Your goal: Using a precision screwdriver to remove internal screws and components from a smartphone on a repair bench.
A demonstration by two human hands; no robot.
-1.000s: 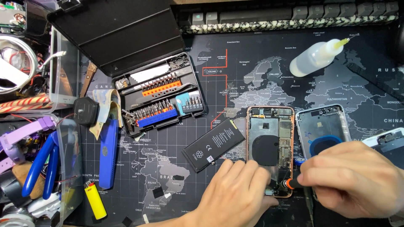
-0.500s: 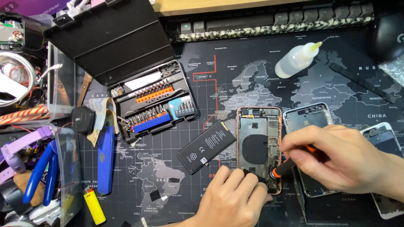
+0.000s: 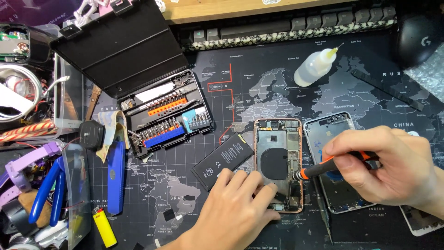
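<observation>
The right hand (image 3: 388, 169) has its grip clenched around a screwdriver (image 3: 330, 166) with a black and orange handle. The tool points left, and its tip meets the right side of an opened phone (image 3: 279, 162), about halfway down its length. The phone lies face down on a dark mat (image 3: 259, 88) printed with a world map, which covers the worktop. Its inner parts and a round black coil are exposed.

The left hand (image 3: 231, 210) holds nothing. It lies flat, palm down, with its fingers (image 3: 259, 185) pressing on the lower part of the phone, its grip released.

A black battery (image 3: 223, 160) lies tilted just left of the phone, touching or nearly touching its edge. Just right of the phone lies a silver back housing (image 3: 335, 139), partly under the right hand and the screwdriver.

Above and to the left, an open bit case (image 3: 166, 115) shows rows of bits in orange and blue holders, its black lid raised behind it. A small squeeze bottle (image 3: 317, 67) with a yellow tip lies on the mat above the housing. At the left are blue-handled pliers (image 3: 46, 194), a blue tool (image 3: 115, 176) and a yellow lighter (image 3: 105, 228). A keyboard (image 3: 286, 30) runs along the top edge.
</observation>
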